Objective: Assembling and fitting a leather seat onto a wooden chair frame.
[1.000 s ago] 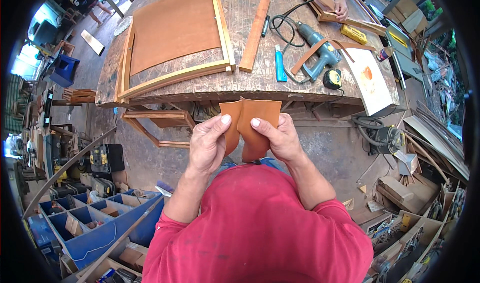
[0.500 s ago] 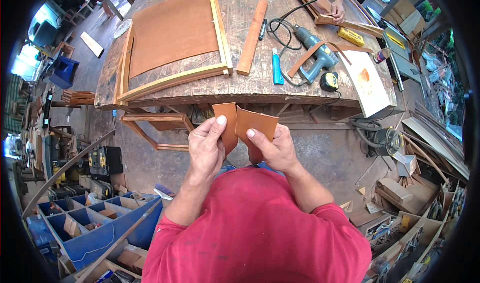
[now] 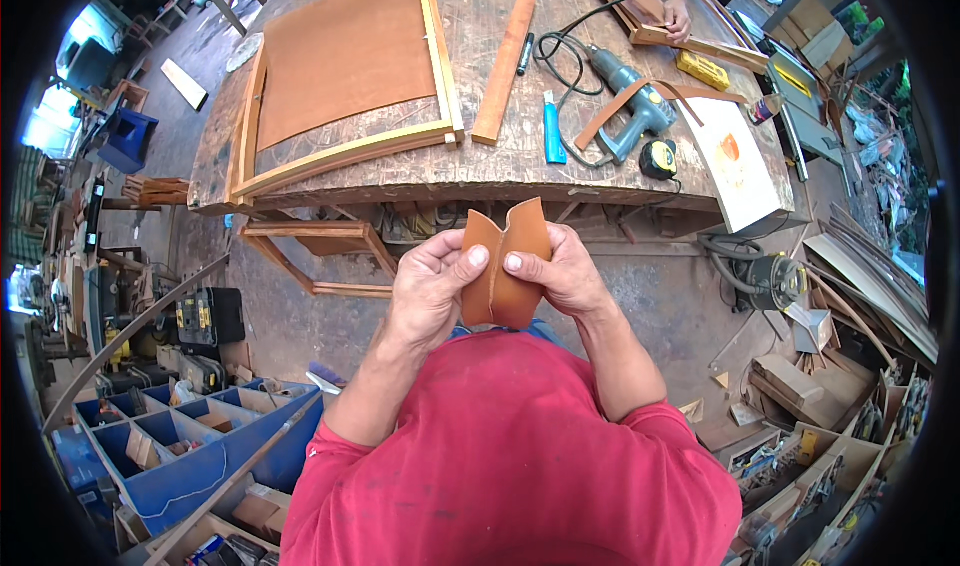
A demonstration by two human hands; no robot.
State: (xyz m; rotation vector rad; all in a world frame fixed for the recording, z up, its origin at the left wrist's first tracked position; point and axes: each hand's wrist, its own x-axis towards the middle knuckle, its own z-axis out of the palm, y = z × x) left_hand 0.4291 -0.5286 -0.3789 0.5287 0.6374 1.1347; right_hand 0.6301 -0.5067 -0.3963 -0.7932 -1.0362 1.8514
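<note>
Between my two hands is a small piece of tan leather (image 3: 513, 296), held up in front of the bench edge. It bends along a rough crease or seam down its middle, its top corners flaring apart. My left hand (image 3: 436, 278) pinches the left side, thumb on the near face. On the right side my right hand (image 3: 560, 272) does the same, its thumb close to the seam. Fingers behind the leather are hidden. Beyond, on the bench, lies a wooden frame (image 3: 350, 159) with a larger tan leather panel (image 3: 345, 61) in it.
The worn workbench (image 3: 480, 171) also carries a wooden strip (image 3: 503, 71), a blue utility knife (image 3: 554, 131), a heat gun (image 3: 635, 101), a tape measure (image 3: 658, 158) and a white board (image 3: 735, 166). Another person's hand (image 3: 677, 20) rests on a frame at far right. A blue divided bin (image 3: 200, 466) stands lower left.
My hands have come closer together and the leather has moved slightly right. Its seam now faces me, with both thumbs beside it.
</note>
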